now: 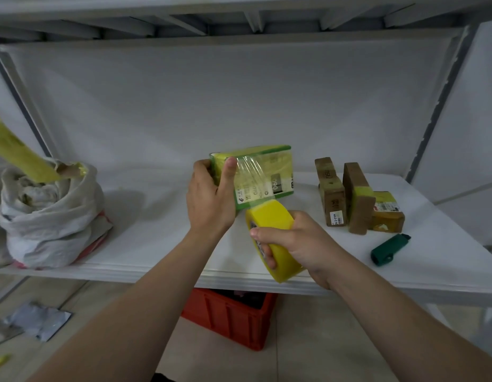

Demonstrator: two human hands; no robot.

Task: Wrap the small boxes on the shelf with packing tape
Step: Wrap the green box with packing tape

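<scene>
My left hand (211, 197) grips the left end of a green and yellow box (266, 172), held tilted just above the white shelf (156, 216), with the thumb pressing a strip of clear tape onto its face. The tape runs down from the box to a yellow tape roll (272, 238), which my right hand (297, 241) holds just below and to the right of the box, over the shelf's front edge. Three brown small boxes (358, 199) stand close together on the right of the shelf, some with yellow tape on them.
A dark green box cutter (389, 249) lies near the shelf's right front. A white sack (49, 213) with a yellow-taped roll sticking out stands at the left. A red crate (231, 318) sits on the floor under the shelf. Metal uprights frame both sides.
</scene>
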